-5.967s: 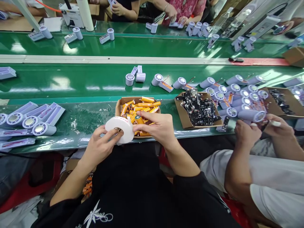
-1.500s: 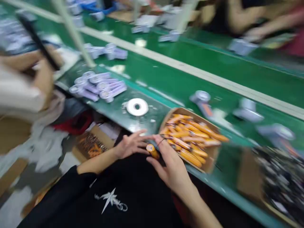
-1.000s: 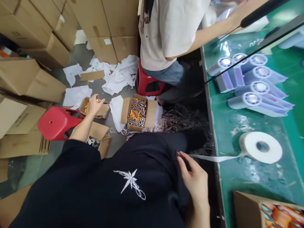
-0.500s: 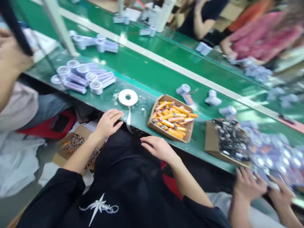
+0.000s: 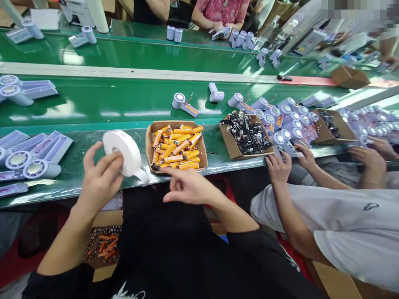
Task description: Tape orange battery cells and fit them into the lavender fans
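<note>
White tape roll (image 5: 130,148) has moved up off the green bench (image 5: 82,143), where it was lying half a second ago; it is now sitting in the left hand (image 5: 104,176). The left fingers are gripping it, tips pressing around the core. Roll is tilting, a thick, smooth, matte disc; a flat loose tape end (image 5: 141,176) is curling off its lower edge toward the right fingers.

Right hand (image 5: 190,187) is holding its index finger straight out, thumb spreading apart below, the others curling in; nothing is showing between thumb and index. Index tip is hovering at the near edge of a brown cardboard tray (image 5: 148,143); can't tell if touching. Just beyond that fingertip, glossy orange-wrapped cylinders (image 5: 177,146) are lying jumbled in the tray.

Farther beyond the right fingers, one lavender plastic piece (image 5: 179,100), round head and trough-like handle, is showing thin wires. Off to the right of those fingers, a second cardboard tray (image 5: 229,143) is holding a heap of black, angular small parts (image 5: 249,133). Past it, more lavender pieces (image 5: 291,120) are clustering, and a co-worker's hand (image 5: 279,166) is resting by the bench edge.

To the left of the left fingers, lavender housings (image 5: 40,153) with ringed round faces and boxy handles are lying side by side. Below those fingers, an open cardboard box (image 5: 107,218) is holding small orange and dark pieces (image 5: 106,245).
</note>
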`<act>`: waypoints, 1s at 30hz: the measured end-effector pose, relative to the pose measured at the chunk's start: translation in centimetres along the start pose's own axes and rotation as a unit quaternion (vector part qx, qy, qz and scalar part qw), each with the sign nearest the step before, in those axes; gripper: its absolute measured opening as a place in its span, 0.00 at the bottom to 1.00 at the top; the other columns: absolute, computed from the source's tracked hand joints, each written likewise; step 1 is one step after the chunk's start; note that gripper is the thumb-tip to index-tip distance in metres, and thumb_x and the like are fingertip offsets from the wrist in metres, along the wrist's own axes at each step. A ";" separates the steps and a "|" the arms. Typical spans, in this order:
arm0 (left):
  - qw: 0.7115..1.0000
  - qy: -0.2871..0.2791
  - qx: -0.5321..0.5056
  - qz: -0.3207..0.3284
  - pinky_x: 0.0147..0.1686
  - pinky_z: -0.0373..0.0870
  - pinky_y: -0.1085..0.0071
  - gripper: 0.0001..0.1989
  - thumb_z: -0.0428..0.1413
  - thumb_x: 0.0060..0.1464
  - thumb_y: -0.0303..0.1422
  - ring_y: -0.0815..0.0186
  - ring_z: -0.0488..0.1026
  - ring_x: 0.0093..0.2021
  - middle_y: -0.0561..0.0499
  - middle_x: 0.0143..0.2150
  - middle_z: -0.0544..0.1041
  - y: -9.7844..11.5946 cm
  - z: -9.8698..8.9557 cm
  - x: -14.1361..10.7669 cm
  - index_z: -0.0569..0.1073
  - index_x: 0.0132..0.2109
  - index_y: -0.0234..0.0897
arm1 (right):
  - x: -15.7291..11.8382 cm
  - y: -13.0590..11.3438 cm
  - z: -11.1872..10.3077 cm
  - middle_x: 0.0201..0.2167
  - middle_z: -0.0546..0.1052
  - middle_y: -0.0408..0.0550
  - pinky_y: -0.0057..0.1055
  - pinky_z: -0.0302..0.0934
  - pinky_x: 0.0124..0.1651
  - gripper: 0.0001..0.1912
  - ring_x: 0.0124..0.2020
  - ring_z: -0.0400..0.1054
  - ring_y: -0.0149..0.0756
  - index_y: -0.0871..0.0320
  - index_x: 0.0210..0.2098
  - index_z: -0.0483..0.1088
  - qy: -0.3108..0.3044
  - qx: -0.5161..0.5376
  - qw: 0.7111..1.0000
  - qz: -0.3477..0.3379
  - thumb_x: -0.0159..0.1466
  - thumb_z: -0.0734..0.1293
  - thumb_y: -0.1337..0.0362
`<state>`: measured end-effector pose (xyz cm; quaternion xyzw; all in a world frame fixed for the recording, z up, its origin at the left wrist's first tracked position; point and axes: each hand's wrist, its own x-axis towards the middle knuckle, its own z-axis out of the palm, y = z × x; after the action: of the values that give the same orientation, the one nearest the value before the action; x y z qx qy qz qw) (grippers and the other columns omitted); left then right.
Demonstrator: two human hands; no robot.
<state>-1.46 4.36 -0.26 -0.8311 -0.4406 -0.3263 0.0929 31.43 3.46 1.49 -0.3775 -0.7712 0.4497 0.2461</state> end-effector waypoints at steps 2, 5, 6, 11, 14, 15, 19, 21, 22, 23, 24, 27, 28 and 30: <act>0.999 0.027 -0.034 0.030 0.73 0.66 0.32 0.31 0.63 0.60 0.22 0.41 0.65 0.76 0.46 0.58 0.83 2.2 0.0 0.5 0.74 0.67 0.51 | 1.7 -1.0 2.3 0.24 0.79 0.38 0.26 0.62 0.32 0.19 0.24 0.69 0.28 0.58 0.49 0.83 -0.100 -0.007 0.994 -0.036 0.73 0.73 0.48; 0.995 0.041 -0.090 -0.030 0.70 0.73 0.37 0.26 0.65 0.61 0.25 0.44 0.72 0.71 0.47 0.54 0.83 2.7 0.3 0.2 0.77 0.62 0.51 | 2.8 -1.1 5.1 0.26 0.81 0.42 0.28 0.57 0.31 0.21 0.26 0.71 0.30 0.57 0.32 0.81 -0.234 -0.099 0.960 -0.122 0.77 0.68 0.53; 0.992 0.039 -0.103 -0.062 0.69 0.74 0.38 0.23 0.65 0.62 0.27 0.45 0.74 0.69 0.47 0.54 0.83 2.4 0.3 -0.1 0.77 0.61 0.51 | 3.0 -0.9 5.2 0.26 0.82 0.43 0.28 0.56 0.30 0.20 0.27 0.72 0.31 0.56 0.32 0.82 -0.270 -0.144 0.943 -0.133 0.77 0.70 0.53; 0.993 -0.001 -0.085 -0.087 0.69 0.73 0.38 0.16 0.65 0.64 0.33 0.44 0.75 0.67 0.44 0.55 0.82 0.9 0.7 -1.7 0.78 0.58 0.45 | 5.4 0.6 -1.2 0.47 0.87 0.52 0.34 0.68 0.44 0.14 0.45 0.80 0.42 0.53 0.59 0.81 -0.141 -0.333 0.921 -0.142 0.78 0.69 0.60; 0.995 -0.019 -0.085 -0.046 0.69 0.73 0.37 0.19 0.63 0.63 0.28 0.45 0.75 0.66 0.44 0.55 0.82 1.1 1.6 -1.3 0.78 0.60 0.44 | 7.7 2.0 -5.2 0.56 0.84 0.57 0.44 0.70 0.54 0.16 0.55 0.77 0.50 0.56 0.60 0.80 -0.067 -0.445 0.882 -0.139 0.77 0.67 0.69; 0.996 -0.022 -0.083 -0.033 0.69 0.72 0.38 0.20 0.62 0.62 0.26 0.45 0.74 0.66 0.44 0.55 0.83 1.4 1.9 -1.0 0.77 0.60 0.43 | 8.3 2.5 -6.0 0.55 0.85 0.57 0.45 0.70 0.55 0.14 0.54 0.77 0.51 0.57 0.58 0.81 -0.080 -0.460 0.874 -0.136 0.76 0.67 0.68; 0.998 -0.023 -0.061 -0.003 0.67 0.73 0.39 0.22 0.61 0.60 0.22 0.44 0.72 0.66 0.43 0.53 0.84 2.3 2.5 0.1 0.78 0.59 0.42 | 9.0 4.3 -7.2 0.49 0.85 0.56 0.45 0.72 0.58 0.12 0.52 0.79 0.48 0.58 0.52 0.83 -0.070 -0.381 0.912 -0.134 0.76 0.66 0.69; 0.999 -0.022 -0.039 0.001 0.65 0.74 0.40 0.22 0.61 0.59 0.22 0.44 0.71 0.66 0.43 0.52 0.84 2.6 2.5 0.4 0.79 0.59 0.43 | 8.4 4.9 -7.4 0.53 0.85 0.55 0.45 0.72 0.62 0.13 0.55 0.79 0.46 0.57 0.55 0.81 0.020 -0.261 0.957 -0.125 0.77 0.66 0.65; 0.999 -0.024 -0.029 0.003 0.63 0.74 0.41 0.22 0.61 0.59 0.21 0.43 0.71 0.66 0.43 0.52 0.84 2.7 2.4 0.5 0.79 0.58 0.43 | 8.0 5.1 -7.5 0.55 0.85 0.54 0.45 0.72 0.63 0.15 0.56 0.79 0.45 0.55 0.58 0.80 0.071 -0.186 0.973 -0.114 0.78 0.65 0.62; 0.999 -0.027 -0.021 0.006 0.62 0.74 0.42 0.23 0.61 0.59 0.21 0.43 0.71 0.65 0.43 0.51 0.84 2.8 2.3 0.6 0.79 0.58 0.43 | 7.6 5.2 -7.5 0.57 0.84 0.52 0.45 0.72 0.63 0.17 0.58 0.78 0.45 0.53 0.61 0.79 0.117 -0.108 0.982 -0.101 0.79 0.65 0.58; 0.999 -0.030 -0.015 0.009 0.62 0.74 0.42 0.23 0.61 0.58 0.21 0.44 0.71 0.65 0.43 0.51 0.84 2.9 2.3 0.7 0.79 0.58 0.43 | 7.3 5.4 -7.4 0.58 0.84 0.51 0.45 0.73 0.64 0.19 0.59 0.78 0.44 0.52 0.63 0.77 0.153 -0.033 0.984 -0.087 0.79 0.65 0.53; 0.999 -0.041 -0.008 0.012 0.62 0.73 0.44 0.23 0.61 0.59 0.21 0.45 0.72 0.63 0.44 0.52 0.84 2.9 2.4 1.2 0.79 0.58 0.44 | 7.2 5.8 -6.9 0.58 0.83 0.50 0.44 0.76 0.62 0.27 0.58 0.78 0.43 0.50 0.64 0.76 0.178 0.129 0.974 -0.051 0.72 0.71 0.42; 0.999 -0.045 -0.009 0.010 0.62 0.73 0.44 0.23 0.61 0.58 0.21 0.46 0.72 0.63 0.44 0.52 0.84 2.9 2.5 1.3 0.79 0.59 0.44 | 7.4 5.9 -6.7 0.56 0.84 0.50 0.43 0.77 0.60 0.30 0.56 0.79 0.43 0.51 0.62 0.76 0.167 0.159 0.972 -0.038 0.69 0.75 0.40; 0.998 -0.053 -0.016 0.001 0.63 0.71 0.43 0.25 0.61 0.57 0.21 0.45 0.71 0.64 0.44 0.54 0.84 2.8 2.8 1.5 0.79 0.60 0.45 | 8.1 6.3 -6.3 0.52 0.84 0.49 0.43 0.80 0.56 0.33 0.51 0.80 0.42 0.53 0.59 0.77 0.143 0.222 0.965 -0.002 0.64 0.78 0.39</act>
<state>2.67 4.93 -1.08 -0.8490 -0.4389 -0.2888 0.0565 33.41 15.14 -0.76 -0.3718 -0.6098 0.5505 0.4322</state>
